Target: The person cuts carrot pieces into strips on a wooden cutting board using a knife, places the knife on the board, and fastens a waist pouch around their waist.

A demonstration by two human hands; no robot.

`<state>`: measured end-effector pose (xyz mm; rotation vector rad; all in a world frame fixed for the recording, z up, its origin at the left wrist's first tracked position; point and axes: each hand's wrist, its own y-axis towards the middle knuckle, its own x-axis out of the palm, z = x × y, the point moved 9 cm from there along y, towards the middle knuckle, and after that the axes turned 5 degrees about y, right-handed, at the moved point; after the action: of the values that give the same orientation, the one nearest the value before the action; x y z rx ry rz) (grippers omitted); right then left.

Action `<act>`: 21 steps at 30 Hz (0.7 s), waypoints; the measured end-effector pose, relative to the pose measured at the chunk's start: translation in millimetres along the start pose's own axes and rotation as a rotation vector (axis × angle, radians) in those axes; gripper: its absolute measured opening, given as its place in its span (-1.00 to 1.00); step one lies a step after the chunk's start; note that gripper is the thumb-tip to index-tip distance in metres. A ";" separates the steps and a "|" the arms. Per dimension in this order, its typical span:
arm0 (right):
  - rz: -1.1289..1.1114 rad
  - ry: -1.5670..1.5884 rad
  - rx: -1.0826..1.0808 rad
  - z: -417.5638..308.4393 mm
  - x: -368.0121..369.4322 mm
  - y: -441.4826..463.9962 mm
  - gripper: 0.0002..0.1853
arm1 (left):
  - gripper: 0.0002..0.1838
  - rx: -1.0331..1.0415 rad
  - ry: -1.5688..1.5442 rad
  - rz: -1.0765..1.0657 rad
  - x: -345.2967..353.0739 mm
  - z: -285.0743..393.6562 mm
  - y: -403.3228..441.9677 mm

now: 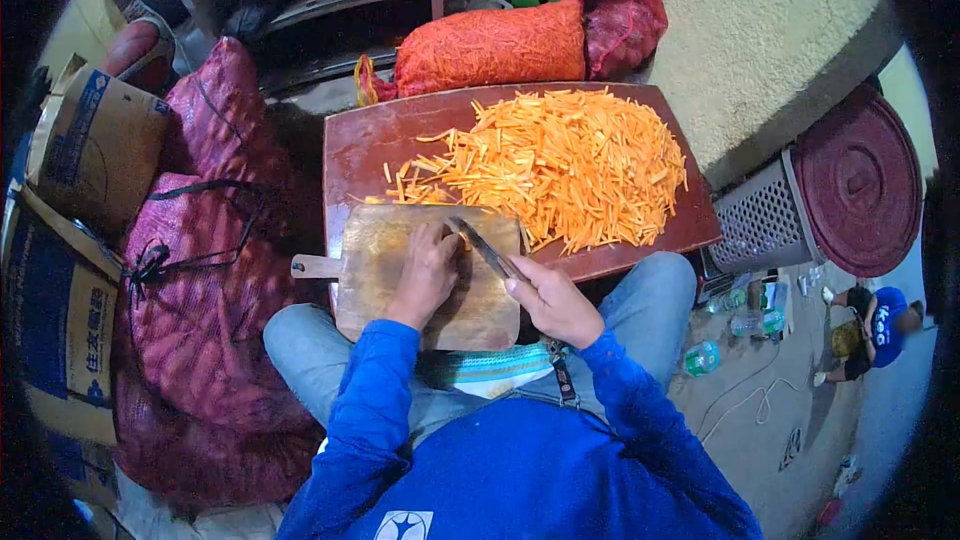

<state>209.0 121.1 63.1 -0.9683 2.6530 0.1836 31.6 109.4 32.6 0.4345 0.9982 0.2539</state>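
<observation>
A wooden cutting board with a short handle lies across my thighs, against the near edge of the table. My left hand presses down on it with curled fingers closed over a carrot piece, which is mostly hidden; only a bit of orange shows at the fingertips. In my right hand is a knife, its blade slanting up and left to beside the left fingertips. Just past the board, a large heap of cut carrot sticks covers much of the reddish-brown table.
A red mesh bag of orange sticks sits behind the table. Large red mesh sacks and cardboard boxes crowd the left. On the right are a grey basket, a maroon lid, plastic bottles and another person.
</observation>
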 end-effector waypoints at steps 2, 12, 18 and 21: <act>-0.016 -0.048 0.001 -4.8 5.0 -4.0 -0.70 | -0.70 0.036 -0.038 0.037 -5.3 4.4 0.3; -0.032 -0.144 0.013 5.8 11.9 30.3 -0.70 | -0.69 0.025 0.064 0.061 1.4 -2.2 -3.9; -0.033 -0.306 0.045 3.2 18.5 19.8 -0.71 | -0.60 -0.050 0.033 -0.058 -0.7 2.4 -2.7; -0.023 -0.243 -0.035 -6.5 16.5 28.3 -0.71 | -0.58 -0.017 0.040 0.002 0.7 -0.9 -3.7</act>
<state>177.2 131.2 64.1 -0.9236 2.4237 0.3216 31.3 106.6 30.0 0.4166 1.0339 0.2732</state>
